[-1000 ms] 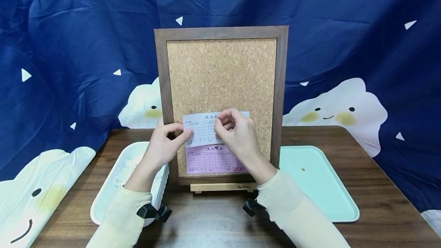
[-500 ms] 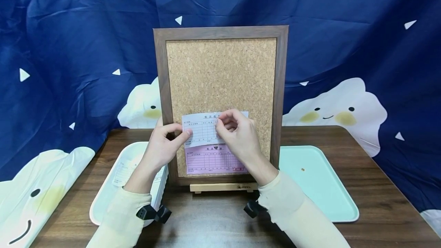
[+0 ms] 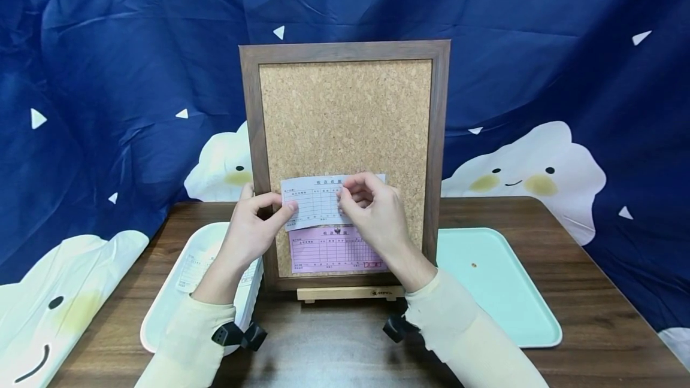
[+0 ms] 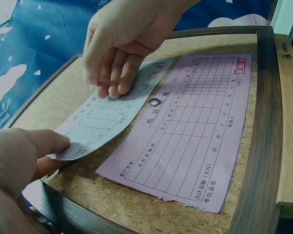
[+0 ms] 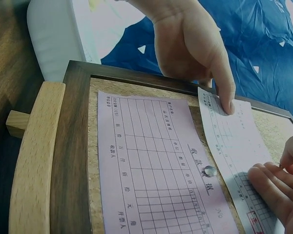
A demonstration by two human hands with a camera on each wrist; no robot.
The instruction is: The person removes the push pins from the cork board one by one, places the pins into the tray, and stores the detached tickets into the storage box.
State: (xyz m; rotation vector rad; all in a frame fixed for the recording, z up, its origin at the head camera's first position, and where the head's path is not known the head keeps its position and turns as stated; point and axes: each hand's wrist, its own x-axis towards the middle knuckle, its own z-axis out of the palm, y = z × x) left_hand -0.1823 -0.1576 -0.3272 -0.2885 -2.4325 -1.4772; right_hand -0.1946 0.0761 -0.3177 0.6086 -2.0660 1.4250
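A pale bluish-white receipt slip (image 3: 309, 202) lies over the lower part of the cork board (image 3: 345, 118), its bottom edge close to a pink receipt slip (image 3: 323, 251). My left hand (image 3: 256, 220) pinches the white slip's left end between thumb and fingers; in the left wrist view that end is raised off the cork. Over the slip's upper middle, my right hand (image 3: 377, 214) pinches a thumbtack (image 4: 92, 87), mostly hidden by the fingertips. A round-headed metal tack (image 5: 209, 171) fixes the pink slip near its printed title.
The framed board stands on a wooden easel ledge (image 3: 350, 293). A white tray (image 3: 156, 322) with printed slips (image 3: 191, 271) is at left, partly behind my left arm. On the right, a mint tray (image 3: 501, 304) holds one small gold-coloured tack (image 3: 474, 265).
The white slip has slid slightly left across the board, with my left hand moving left along with it. My right hand stays nearly in place over the slip.
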